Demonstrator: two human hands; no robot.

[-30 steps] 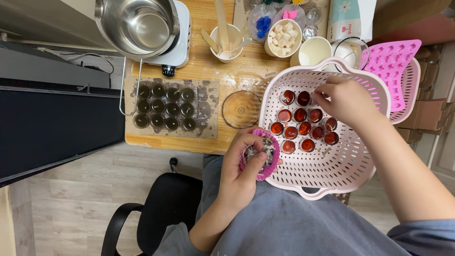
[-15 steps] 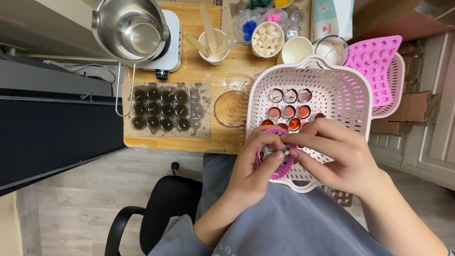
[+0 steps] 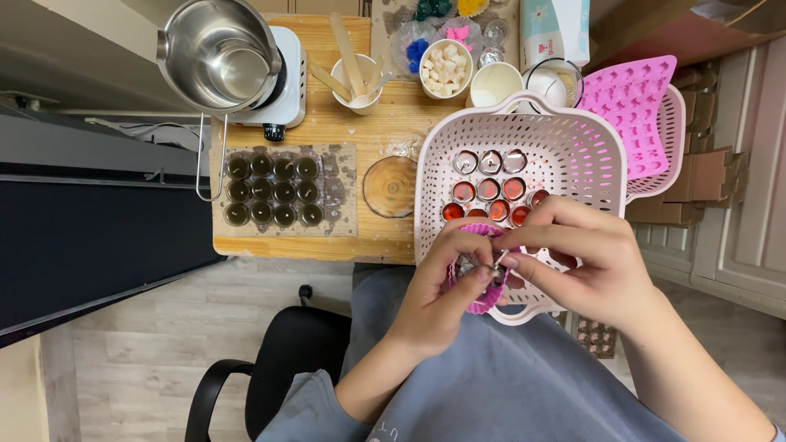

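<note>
Hands meet over the near rim of the pink basket, just above the lap. Left hand cups a small magenta silicone mould from below, fingers curled round its left edge and clenched on it. Right hand comes in from the right — thumb and forefinger pinched on a small metal cup that sits at the mould's mouth, betw. the two sets of fingertips. Cup is mostly hidden by the fingers, so can't tell its contents. Behind the hands, in the basket, rows of little cups — top row silver, rest w/ red-orange fill. On the wooden table: tray of dark filled cups, steel pot on a white heater, round glass dish.
</note>
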